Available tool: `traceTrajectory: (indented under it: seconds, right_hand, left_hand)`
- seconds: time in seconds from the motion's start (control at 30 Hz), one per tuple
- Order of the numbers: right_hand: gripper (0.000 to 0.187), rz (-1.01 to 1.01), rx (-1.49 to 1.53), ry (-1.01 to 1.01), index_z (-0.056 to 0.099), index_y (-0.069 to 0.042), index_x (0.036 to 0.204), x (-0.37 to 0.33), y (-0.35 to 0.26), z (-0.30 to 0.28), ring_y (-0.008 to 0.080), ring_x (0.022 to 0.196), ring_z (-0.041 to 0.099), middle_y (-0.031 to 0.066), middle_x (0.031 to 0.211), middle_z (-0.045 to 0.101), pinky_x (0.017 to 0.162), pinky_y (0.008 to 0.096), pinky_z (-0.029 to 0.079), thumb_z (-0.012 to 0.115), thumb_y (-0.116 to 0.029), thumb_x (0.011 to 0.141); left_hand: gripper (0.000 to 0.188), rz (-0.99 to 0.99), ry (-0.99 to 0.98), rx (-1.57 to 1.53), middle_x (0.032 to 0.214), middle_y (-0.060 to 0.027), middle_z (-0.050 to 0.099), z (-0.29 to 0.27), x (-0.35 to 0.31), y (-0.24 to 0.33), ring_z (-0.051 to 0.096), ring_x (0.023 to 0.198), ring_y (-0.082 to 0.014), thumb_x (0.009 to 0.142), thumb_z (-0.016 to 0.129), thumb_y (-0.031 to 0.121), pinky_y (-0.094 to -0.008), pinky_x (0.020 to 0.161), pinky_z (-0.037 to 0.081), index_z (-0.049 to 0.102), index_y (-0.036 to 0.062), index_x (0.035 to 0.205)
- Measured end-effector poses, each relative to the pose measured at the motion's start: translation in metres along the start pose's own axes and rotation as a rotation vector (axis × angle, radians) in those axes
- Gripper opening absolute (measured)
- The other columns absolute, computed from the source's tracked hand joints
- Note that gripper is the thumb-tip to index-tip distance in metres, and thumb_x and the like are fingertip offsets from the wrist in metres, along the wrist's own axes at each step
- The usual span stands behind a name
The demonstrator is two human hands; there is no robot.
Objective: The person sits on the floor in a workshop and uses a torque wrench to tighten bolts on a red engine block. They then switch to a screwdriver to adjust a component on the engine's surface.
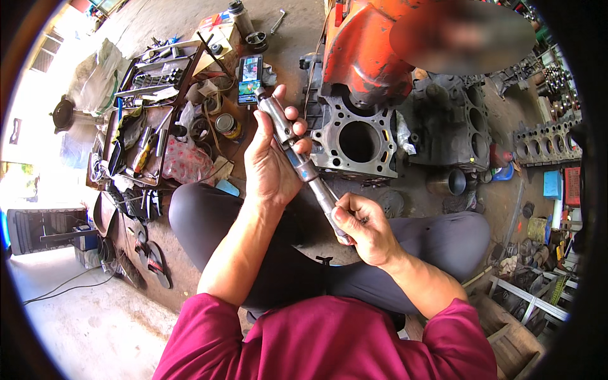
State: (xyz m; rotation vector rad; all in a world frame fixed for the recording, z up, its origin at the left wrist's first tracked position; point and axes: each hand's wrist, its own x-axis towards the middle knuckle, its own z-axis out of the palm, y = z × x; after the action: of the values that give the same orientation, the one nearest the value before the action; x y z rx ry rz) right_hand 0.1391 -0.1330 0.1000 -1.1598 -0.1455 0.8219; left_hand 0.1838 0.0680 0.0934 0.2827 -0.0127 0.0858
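My left hand [269, 177] supports the upper part of a segmented steel rod [307, 170], its fingers curled around it from the right side and its thumb pointing up. The rod slants from upper left to lower right over my crossed legs and has a thin dark tip, a round hole near the top and stepped collars. Around its lower end my right hand [370, 231] is closed, thumb pressed against the metal. My fingers hide part of that end. Just beyond the rod lies an engine block [328, 136] with a large open bore.
An orange metal housing [361, 47] rises behind the block, beside a second engine block [443, 114]. A cylinder sleeve [449, 182] lies on the right. On the left are tool trays [195, 62], a phone [250, 79], a tin can [226, 125] and a sandal [155, 261].
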Motion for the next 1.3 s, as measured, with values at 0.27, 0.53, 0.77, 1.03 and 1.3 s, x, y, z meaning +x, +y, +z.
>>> traceTrajectory:
  seconds: [0.27, 0.53, 0.77, 1.03, 1.3]
  right_hand:
    - [0.024, -0.023, -0.106, 0.095, 0.059, -0.005, 0.089, -0.006, 0.009, 0.008, 0.0013, 0.062, 0.042, -0.0065, 0.072, 0.052, 0.055, 0.0201, 0.035, 0.067, -0.026, 0.099]
    - [0.04, 0.141, 0.256, -0.092, 0.053, -0.004, 0.096, -0.013, 0.013, 0.012, 0.01, 0.058, 0.047, 0.0033, 0.076, 0.05, 0.054, 0.0246, 0.038, 0.051, -0.044, 0.104]
    - [0.044, 0.169, 0.275, -0.124, 0.054, -0.004, 0.096, -0.016, 0.013, 0.018, 0.0105, 0.059, 0.048, 0.0039, 0.077, 0.05, 0.056, 0.0249, 0.039, 0.048, -0.047, 0.104]
    - [0.043, 0.18, 0.27, -0.134, 0.054, -0.004, 0.097, -0.018, 0.014, 0.018, 0.01, 0.06, 0.047, 0.0034, 0.079, 0.05, 0.056, 0.0248, 0.039, 0.049, -0.046, 0.104]
    - [0.043, 0.183, 0.26, -0.136, 0.055, -0.003, 0.098, -0.019, 0.013, 0.019, 0.0099, 0.059, 0.047, 0.0032, 0.079, 0.05, 0.056, 0.0251, 0.039, 0.05, -0.045, 0.104]
  left_hand:
    - [0.054, 0.017, 0.013, 0.016, 0.103, -0.0018, 0.056, -0.004, 0.004, 0.005, 0.053, 0.085, -0.0126, 0.104, 0.047, 0.044, -0.0241, 0.065, 0.049, 0.04, 0.0134, 0.148]
    - [0.056, -0.012, -0.045, -0.061, 0.101, -0.0024, 0.056, -0.003, 0.002, 0.006, 0.053, 0.083, -0.0139, 0.103, 0.047, 0.048, -0.0259, 0.062, 0.047, 0.041, 0.0118, 0.146]
    - [0.059, -0.044, -0.093, -0.111, 0.1, -0.0023, 0.054, 0.0, 0.001, 0.008, 0.051, 0.082, -0.0137, 0.103, 0.047, 0.05, -0.0251, 0.06, 0.044, 0.041, 0.0108, 0.146]
    - [0.062, -0.036, -0.117, -0.088, 0.099, -0.0019, 0.052, 0.003, 0.0, 0.01, 0.048, 0.081, -0.0137, 0.102, 0.047, 0.052, -0.0241, 0.059, 0.042, 0.039, 0.0106, 0.147]
    - [0.063, -0.039, -0.14, -0.102, 0.098, -0.002, 0.052, 0.005, -0.002, 0.01, 0.047, 0.08, -0.0137, 0.102, 0.047, 0.053, -0.0248, 0.059, 0.043, 0.038, 0.0105, 0.148]
